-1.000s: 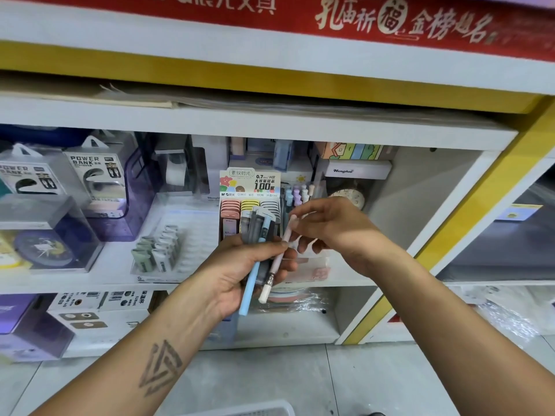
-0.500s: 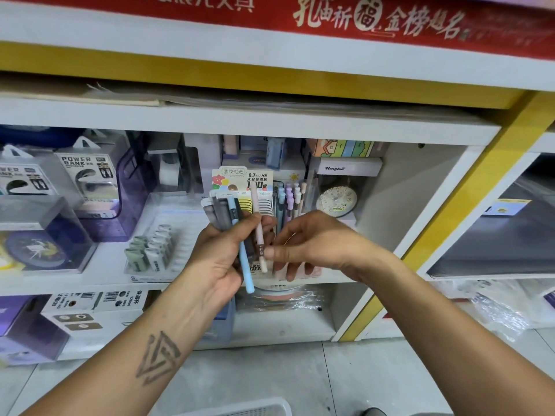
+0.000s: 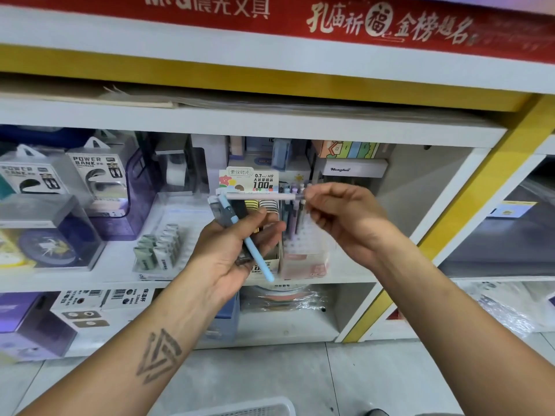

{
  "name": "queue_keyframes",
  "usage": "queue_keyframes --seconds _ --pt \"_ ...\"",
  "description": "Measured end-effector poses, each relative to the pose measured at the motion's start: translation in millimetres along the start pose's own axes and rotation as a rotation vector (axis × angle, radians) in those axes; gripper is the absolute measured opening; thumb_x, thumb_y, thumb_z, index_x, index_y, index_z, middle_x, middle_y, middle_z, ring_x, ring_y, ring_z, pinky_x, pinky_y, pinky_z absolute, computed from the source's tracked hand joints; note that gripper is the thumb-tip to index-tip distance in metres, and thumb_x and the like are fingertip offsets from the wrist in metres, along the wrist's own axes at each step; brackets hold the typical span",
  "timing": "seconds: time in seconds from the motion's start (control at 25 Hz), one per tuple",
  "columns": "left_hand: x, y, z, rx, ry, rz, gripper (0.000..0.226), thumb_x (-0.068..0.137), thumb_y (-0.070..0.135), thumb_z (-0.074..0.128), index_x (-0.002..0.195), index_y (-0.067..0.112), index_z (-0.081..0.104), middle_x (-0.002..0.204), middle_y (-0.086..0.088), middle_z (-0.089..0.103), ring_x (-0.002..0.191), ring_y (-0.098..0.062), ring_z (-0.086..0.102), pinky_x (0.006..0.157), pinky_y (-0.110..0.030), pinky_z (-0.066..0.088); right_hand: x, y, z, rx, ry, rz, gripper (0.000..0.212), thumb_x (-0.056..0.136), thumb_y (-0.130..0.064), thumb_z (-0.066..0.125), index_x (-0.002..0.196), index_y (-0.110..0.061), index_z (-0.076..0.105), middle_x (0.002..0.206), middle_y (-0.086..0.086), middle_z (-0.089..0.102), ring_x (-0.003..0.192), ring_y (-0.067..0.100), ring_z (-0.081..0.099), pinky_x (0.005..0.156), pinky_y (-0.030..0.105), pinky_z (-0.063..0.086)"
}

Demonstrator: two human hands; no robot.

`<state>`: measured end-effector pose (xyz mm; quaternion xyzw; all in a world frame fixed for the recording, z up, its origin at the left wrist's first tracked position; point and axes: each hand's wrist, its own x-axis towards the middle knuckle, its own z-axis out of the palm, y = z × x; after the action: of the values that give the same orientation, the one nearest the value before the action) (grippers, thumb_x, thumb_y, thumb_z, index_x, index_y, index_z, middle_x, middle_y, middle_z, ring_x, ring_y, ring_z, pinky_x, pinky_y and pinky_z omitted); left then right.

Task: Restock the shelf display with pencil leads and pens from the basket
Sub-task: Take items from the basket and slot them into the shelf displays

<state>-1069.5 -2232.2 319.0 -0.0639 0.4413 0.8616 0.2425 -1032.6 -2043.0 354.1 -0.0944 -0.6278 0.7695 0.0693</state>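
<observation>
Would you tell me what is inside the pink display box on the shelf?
The pink display box holds upright pens with pastel caps. Their lower barrels are hidden by its front wall, and the right hand covers part of the row.

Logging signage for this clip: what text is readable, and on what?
"M&G" plus Chinese characters: red banner.
"POWER BANK": white box.
"0.7 HB", "100": lead display card.
"Henghua", roughly: white case.
Lower-shelf barcode labels: too small to read.

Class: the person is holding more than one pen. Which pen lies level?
The pale pink pen, pinched at one end by the right hand, lies level. The light blue pen in the left hand slants.
</observation>
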Motion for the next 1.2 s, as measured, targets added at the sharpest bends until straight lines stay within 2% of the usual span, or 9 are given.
queue_keyframes --seconds 0.12,0.2,0.32,0.4,0.56,0.92,1.04,1.12,1.2 --pt "-3.8 -1.8 -0.4 0.169 0.05 -0.122 0.012 0.065 0.014 0.084 0.066 0.006 0.075 0.067 -0.009 0.067 0.047 -0.013 0.057 0.042 -0.021 0.046 5.6 -9.5 -12.7 0.291 0.083 -0.038 0.009 0.084 -0.003 0.07 0.093 -0.002 0.071 0.069 0.004 0.066 0.059 0.01 0.054 0.055 0.017 0.048" --pt "-4.5 -3.5 -0.9 0.219 0.068 -0.199 0.017 0.07 0.016 0.084 0.07 0.008 0.069 0.061 -0.006 0.059 0.042 -0.011 0.047 0.04 -0.019 0.04 8.0 -13.6 -21.6 0.209 0.177 -0.125 0.005 0.088 -0.008 0.07 0.091 -0.005 0.072 0.072 0.005 0.067 0.06 0.011 0.056 0.056 0.021 0.049" --pt "-5.6 -2.0 0.0 0.215 0.039 -0.291 0.017 0.082 0.019 0.074 0.077 0.011 0.06 0.062 -0.006 0.056 0.043 -0.012 0.046 0.04 -0.019 0.039 13.7 -11.4 -29.3 -0.396 0.343 -0.326 0.005 0.092 -0.012 0.069 0.096 -0.012 0.071 0.076 0.006 0.07 0.065 0.017 0.065 0.066 0.031 0.056" --pt "-5.2 -1.4 1.9 0.175 0.003 -0.333 0.013 0.087 0.018 0.063 0.078 0.01 0.059 0.064 -0.007 0.057 0.046 -0.015 0.049 0.042 -0.02 0.042 17.3 -5.1 -30.2 -0.784 0.405 -0.404 0.012 0.092 -0.014 0.069 0.104 -0.016 0.067 0.082 0.007 0.071 0.074 0.021 0.069 0.073 0.039 0.059" --pt "-4.1 -4.9 1.1 0.072 -0.037 -0.359 0.008 0.088 0.004 0.054 0.085 0.0 0.061 0.069 -0.013 0.059 0.05 -0.018 0.054 0.045 -0.024 0.046 22.4 11.4 -26.0 -1.062 0.373 -0.49 0.01 0.094 -0.012 0.065 0.103 -0.011 0.061 0.089 0.008 0.069 0.08 0.028 0.066 0.073 0.046 0.057" --pt "-4.8 -3.5 -2.4 0.106 -0.101 -0.271 0.015 0.092 -0.003 0.055 0.104 -0.009 0.06 0.085 -0.023 0.063 0.063 -0.026 0.062 0.053 -0.031 0.054 36.9 28.0 -24.5 -1.124 0.295 -0.546 0.007 0.092 -0.01 0.066 0.087 -0.007 0.063 0.074 0.011 0.068 0.071 0.031 0.065 0.064 0.047 0.055" --pt "-6.6 -3.6 -4.0 0.138 -0.107 -0.239 0.022 0.09 -0.004 0.057 0.109 -0.013 0.06 0.089 -0.027 0.068 0.07 -0.031 0.067 0.058 -0.034 0.058 40.3 31.0 -25.1 -1.225 0.236 -0.619 0.012 0.094 -0.004 0.062 0.097 -0.001 0.073 0.087 0.016 0.071 0.078 0.032 0.067 0.072 0.046 0.056" --pt "-7.5 -2.6 -4.9 0.141 -0.11 -0.229 0.023 0.089 -0.005 0.059 0.111 -0.013 0.061 0.092 -0.028 0.069 0.072 -0.032 0.069 0.059 -0.034 0.058 39.9 33.1 -22.2 -1.348 0.217 -0.571 0.023 0.096 -0.003 0.058 0.113 -0.004 0.072 0.098 0.017 0.066 0.083 0.035 0.064 0.076 0.044 0.056" --pt "-8.0 -1.9 -5.4 0.13 -0.106 -0.219 0.024 0.086 -0.007 0.062 0.109 -0.013 0.063 0.091 -0.027 0.07 0.073 -0.032 0.07 0.057 -0.034 0.057 36.4 30.4 -16.0 -1.356 0.26 -0.526 0.028 0.097 -0.009 0.056 0.122 -0.009 0.068 0.106 0.015 0.064 0.088 0.033 0.063 0.079 0.041 0.055"
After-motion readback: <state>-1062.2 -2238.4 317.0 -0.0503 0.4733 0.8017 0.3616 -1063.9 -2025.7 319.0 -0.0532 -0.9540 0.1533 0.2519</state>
